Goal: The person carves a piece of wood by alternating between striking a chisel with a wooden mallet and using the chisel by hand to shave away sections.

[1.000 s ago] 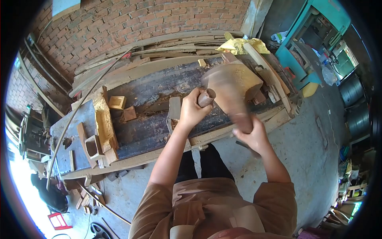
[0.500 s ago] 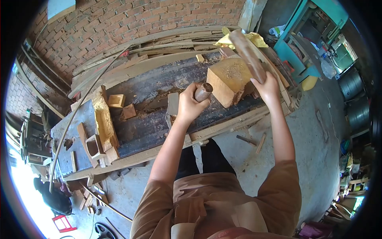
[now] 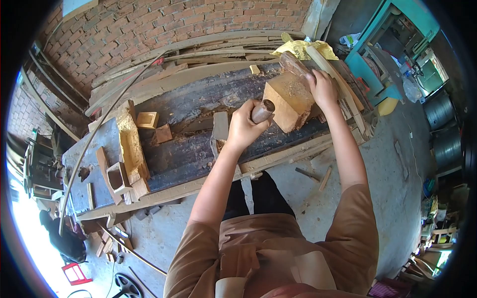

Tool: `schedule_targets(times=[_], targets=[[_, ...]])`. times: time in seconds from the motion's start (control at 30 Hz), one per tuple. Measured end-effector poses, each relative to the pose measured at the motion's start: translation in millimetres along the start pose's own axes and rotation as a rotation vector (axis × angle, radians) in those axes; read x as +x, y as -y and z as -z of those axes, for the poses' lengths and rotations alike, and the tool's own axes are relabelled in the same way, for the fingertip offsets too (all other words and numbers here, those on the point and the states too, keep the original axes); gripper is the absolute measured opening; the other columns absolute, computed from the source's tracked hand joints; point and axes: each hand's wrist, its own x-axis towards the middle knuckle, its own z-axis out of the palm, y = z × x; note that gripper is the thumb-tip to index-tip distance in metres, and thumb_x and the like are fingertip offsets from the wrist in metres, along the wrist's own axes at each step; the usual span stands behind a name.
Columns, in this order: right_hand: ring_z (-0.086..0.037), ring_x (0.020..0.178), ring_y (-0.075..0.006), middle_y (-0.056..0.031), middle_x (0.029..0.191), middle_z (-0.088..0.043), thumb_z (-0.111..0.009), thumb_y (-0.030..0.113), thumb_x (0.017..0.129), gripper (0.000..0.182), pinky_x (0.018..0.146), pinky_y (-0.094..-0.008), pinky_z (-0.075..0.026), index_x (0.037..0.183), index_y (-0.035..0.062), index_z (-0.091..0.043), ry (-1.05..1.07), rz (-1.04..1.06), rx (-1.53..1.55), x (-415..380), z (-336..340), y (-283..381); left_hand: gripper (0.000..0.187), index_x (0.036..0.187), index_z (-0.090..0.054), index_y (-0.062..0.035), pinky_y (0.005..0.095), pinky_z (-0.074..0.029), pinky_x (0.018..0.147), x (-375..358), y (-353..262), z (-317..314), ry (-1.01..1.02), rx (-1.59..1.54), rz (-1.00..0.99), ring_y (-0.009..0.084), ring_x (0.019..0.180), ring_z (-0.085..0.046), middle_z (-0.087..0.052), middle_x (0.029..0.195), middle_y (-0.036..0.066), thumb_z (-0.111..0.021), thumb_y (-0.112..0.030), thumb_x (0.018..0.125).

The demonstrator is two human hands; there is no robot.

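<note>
Ctr: L hand [image 3: 242, 128] clamped round tool handle [image 3: 261, 113]. Upper R: R hand [image 3: 323, 89] clamped on wooden club [image 3: 292, 64] nr block [image 3: 284, 105]. Prob. striking step; needs steady handle.

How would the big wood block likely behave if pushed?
The wood block is probably stiff and heavy, being thick and apparently solid. Its flat faces suggest sliding rather than rolling, though its ragged lower edge might catch.

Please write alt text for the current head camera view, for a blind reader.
A person's left hand grips a round handle and the right hand a thick wooden tool, above a dark workbench with a large wood block. Behind is a brick wall.
</note>
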Motion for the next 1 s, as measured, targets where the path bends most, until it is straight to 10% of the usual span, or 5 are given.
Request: schedule_targets(times=[0.3, 0.43, 0.57, 0.7, 1.0], targets=[[-0.057, 0.075, -0.0096, -0.0047, 0.084, -0.062, -0.064, 0.016, 0.081, 0.018, 0.068, -0.0209, -0.045, 0.087, -0.0006, -0.062, 0.007, 0.01, 1.431, -39, 35, 118, 0.034, 0.086, -0.056, -0.0006, 0.0305, -0.047, 0.06, 0, 8, -1, -0.021, -0.033, -0.065, 0.0219, 0.064, -0.06, -0.061, 0.073, 0.014, -0.074, -0.021, 0.065], [-0.056, 0.079, -0.0098, -0.0048, 0.091, -0.059, -0.066, 0.018, 0.079, 0.021, 0.067, -0.0206, -0.045, 0.085, -0.0007, -0.06, 0.015, 0.288, 1.207, -63, 27, 157, 0.035, 0.087, -0.057, -0.001, 0.0313, -0.046, 0.057, 0, 22, -1, -0.026, -0.083, -0.143, 0.0233, 0.06, -0.057, -0.06, 0.07, 0.013, -0.074, -0.019, 0.062], [-0.056, 0.073, -0.0079, -0.0034, 0.083, -0.06, -0.06, 0.014, 0.084, 0.015, 0.067, -0.0192, -0.044, 0.086, -0.0013, -0.059, 0.186, -0.145, 1.625, -71, 22, 162, 0.054, 0.1, -0.056, -0.0046, 0.036, -0.044, 0.073, -18, 33, 24, 0.039, 0.354, -0.209, 0.0275, 0.082, -0.057, -0.058, 0.089, 0.014, -0.077, -0.032, 0.058], [-0.055, 0.071, -0.0073, -0.0021, 0.079, -0.059, -0.059, 0.01, 0.084, 0.012, 0.066, -0.0192, -0.044, 0.091, 0.0002, -0.057, 0.049, -0.127, 1.717, -78, 15, 153, 0.094, 0.134, -0.026, -0.0086, 0.0588, -0.019, 0.098, -76, 82, 43, 0.109, 0.961, 0.289, 0.0323, 0.128, -0.025, -0.032, 0.134, 0.017, -0.067, -0.055, 0.064], [-0.054, 0.07, -0.0118, -0.0038, 0.077, -0.054, -0.056, 0.004, 0.083, 0.013, 0.068, -0.0265, -0.046, 0.094, 0.0026, -0.048, -0.023, -0.122, 1.785, -93, 8, 158, 0.098, 0.137, -0.017, -0.0009, 0.0642, -0.009, 0.098, -93, 119, 42, 0.083, 0.895, 0.372, 0.0312, 0.132, -0.016, -0.023, 0.141, 0.015, -0.055, -0.062, 0.07]])
